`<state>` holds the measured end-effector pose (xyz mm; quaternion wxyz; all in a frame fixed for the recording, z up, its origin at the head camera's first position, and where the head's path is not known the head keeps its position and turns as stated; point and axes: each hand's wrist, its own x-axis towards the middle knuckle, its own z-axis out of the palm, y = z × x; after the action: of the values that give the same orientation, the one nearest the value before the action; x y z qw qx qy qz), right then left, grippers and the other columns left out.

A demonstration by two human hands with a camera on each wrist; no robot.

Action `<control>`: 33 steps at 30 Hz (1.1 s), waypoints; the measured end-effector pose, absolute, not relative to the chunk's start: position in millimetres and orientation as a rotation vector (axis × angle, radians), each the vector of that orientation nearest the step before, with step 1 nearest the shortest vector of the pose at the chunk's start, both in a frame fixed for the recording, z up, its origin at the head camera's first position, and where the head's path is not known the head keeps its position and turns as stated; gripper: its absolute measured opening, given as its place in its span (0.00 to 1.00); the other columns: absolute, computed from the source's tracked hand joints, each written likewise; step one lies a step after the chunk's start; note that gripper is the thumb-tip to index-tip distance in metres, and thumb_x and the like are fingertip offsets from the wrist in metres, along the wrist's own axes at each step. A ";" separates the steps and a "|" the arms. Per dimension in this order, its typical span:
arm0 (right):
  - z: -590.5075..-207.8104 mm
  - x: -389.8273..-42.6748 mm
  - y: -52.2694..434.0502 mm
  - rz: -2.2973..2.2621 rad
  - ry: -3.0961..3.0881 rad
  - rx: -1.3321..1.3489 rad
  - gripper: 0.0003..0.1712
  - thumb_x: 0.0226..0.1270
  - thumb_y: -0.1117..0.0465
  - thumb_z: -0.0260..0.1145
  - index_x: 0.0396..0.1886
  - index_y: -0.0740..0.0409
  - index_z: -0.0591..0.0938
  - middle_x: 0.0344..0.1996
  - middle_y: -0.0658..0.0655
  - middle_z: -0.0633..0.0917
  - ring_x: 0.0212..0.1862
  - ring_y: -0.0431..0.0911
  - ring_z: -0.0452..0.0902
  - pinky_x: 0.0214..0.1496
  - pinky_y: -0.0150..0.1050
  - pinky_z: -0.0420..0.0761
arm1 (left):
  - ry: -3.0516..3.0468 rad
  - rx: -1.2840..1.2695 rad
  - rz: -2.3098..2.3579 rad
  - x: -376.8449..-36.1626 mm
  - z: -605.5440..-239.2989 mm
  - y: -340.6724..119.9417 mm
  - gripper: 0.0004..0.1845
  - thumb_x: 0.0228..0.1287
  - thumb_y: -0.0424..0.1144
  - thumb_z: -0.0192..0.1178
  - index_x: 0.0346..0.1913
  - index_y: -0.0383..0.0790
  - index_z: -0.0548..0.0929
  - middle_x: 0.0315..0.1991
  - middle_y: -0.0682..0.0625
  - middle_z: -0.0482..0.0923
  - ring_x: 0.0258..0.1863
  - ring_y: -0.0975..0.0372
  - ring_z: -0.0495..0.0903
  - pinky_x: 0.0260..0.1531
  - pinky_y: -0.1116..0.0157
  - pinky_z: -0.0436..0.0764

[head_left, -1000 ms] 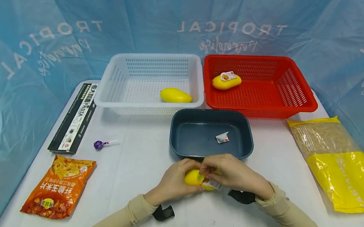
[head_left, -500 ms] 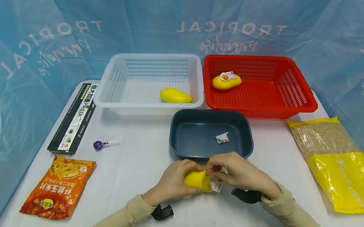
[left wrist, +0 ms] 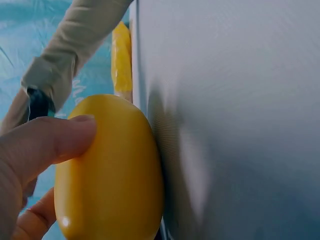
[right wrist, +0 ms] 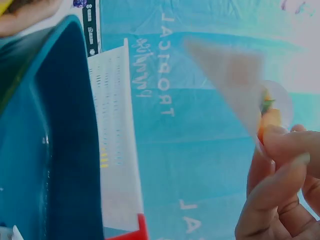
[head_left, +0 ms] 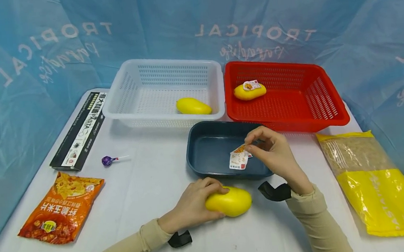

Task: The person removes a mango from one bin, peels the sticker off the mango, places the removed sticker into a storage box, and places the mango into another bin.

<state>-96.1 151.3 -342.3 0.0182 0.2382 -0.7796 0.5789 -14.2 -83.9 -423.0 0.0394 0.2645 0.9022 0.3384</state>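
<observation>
Label-peeling step, peel just done. Left hand [head_left: 191,206] curls round the bare yellow mango [head_left: 228,201] and holds it on the white table [head_left: 149,188], at 6 o'clock from the dark blue tray [head_left: 199,158]. Right hand [head_left: 275,151] pinches the peeled sticker label [head_left: 239,159] between thumb and fingertips, hanging over the tray's near-right part. A smaller peeled label is probably hidden behind it in the tray; can't tell now.

Next move, as I judge it: release the sticker into the tray; adhesive may cling to the fingers, so it may need a flick or a wipe on the rim. Then the bare mango likely goes to the white basket [head_left: 125,92] at 11 o'clock of the tray, where an unlabelled mango [head_left: 193,106] lies. The labelled mango [head_left: 249,91] sits in the red basket [head_left: 331,105] at 1 o'clock.

Versus half a second ago: both hands were together on the mango with the label partly lifted; now the label is fully off, the right hand has risen toward 12 o'clock over the tray, and the mango is down on the table under the left hand alone.
</observation>
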 end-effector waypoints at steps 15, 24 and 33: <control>-373.3 -127.7 145.8 1.842 -2.748 0.674 0.13 0.65 0.71 0.64 0.49 0.63 0.78 0.34 0.60 0.77 0.34 0.49 0.80 0.36 0.38 0.86 | 2.776 0.854 1.001 -15.9 -421.8 -83.0 0.27 0.48 0.49 0.75 0.53 0.52 0.81 0.52 0.55 0.76 0.51 0.60 0.74 0.49 0.59 0.73; -394.6 -130.7 143.0 1.628 -2.911 0.763 0.11 0.65 0.73 0.60 0.47 0.64 0.80 0.31 0.57 0.78 0.36 0.49 0.80 0.36 0.38 0.86 | 2.759 0.839 1.004 -14.9 -423.6 -84.4 0.27 0.49 0.49 0.74 0.54 0.52 0.81 0.53 0.54 0.76 0.51 0.59 0.74 0.50 0.57 0.73; -405.0 -131.8 138.4 1.572 -3.032 0.899 0.09 0.66 0.71 0.61 0.45 0.63 0.81 0.29 0.56 0.79 0.34 0.47 0.78 0.37 0.36 0.83 | 2.759 0.848 1.011 -14.2 -423.9 -85.1 0.27 0.50 0.49 0.74 0.55 0.52 0.80 0.53 0.54 0.76 0.51 0.59 0.74 0.49 0.58 0.73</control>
<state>-131.8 138.4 -405.0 -0.1938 0.2499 -0.8422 0.4366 -14.2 -85.1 -423.9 0.0416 0.2771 0.9013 0.3304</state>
